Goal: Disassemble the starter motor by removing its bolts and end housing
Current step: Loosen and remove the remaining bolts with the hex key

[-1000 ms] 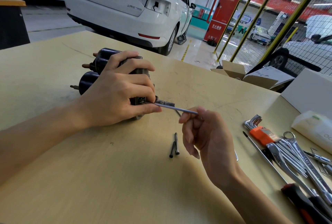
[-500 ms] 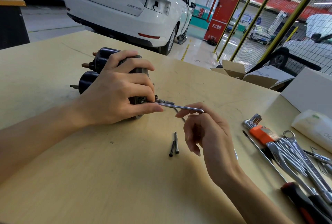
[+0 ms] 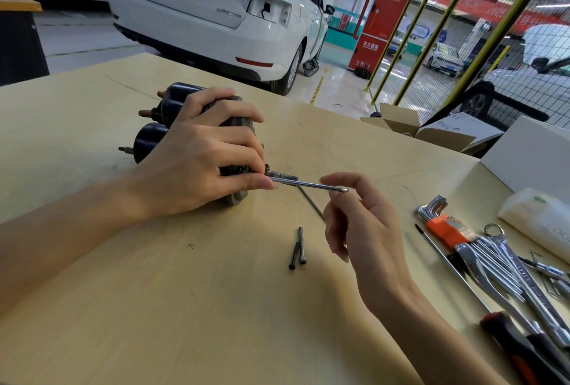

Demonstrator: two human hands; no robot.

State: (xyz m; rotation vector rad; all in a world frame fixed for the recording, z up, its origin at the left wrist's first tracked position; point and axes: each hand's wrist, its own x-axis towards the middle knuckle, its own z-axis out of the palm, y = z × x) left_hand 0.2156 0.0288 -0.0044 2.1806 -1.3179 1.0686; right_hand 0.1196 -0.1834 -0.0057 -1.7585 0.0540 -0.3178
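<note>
A tan table (image 3: 154,307) fills the lower view. At its right edge lie a hex key set (image 3: 444,224) in an orange holder, several chrome wrenches (image 3: 505,264) fanned just beside it, a thin screwdriver (image 3: 447,264) and a red-and-black handle (image 3: 524,350). A white plastic pack (image 3: 539,218) and a white box (image 3: 530,156) sit at the far right, well apart from an open carton (image 3: 431,131) past the table edge. Behind stand a white car (image 3: 209,14), a red sign (image 3: 382,23) and yellow-framed mesh fencing (image 3: 462,45).
</note>
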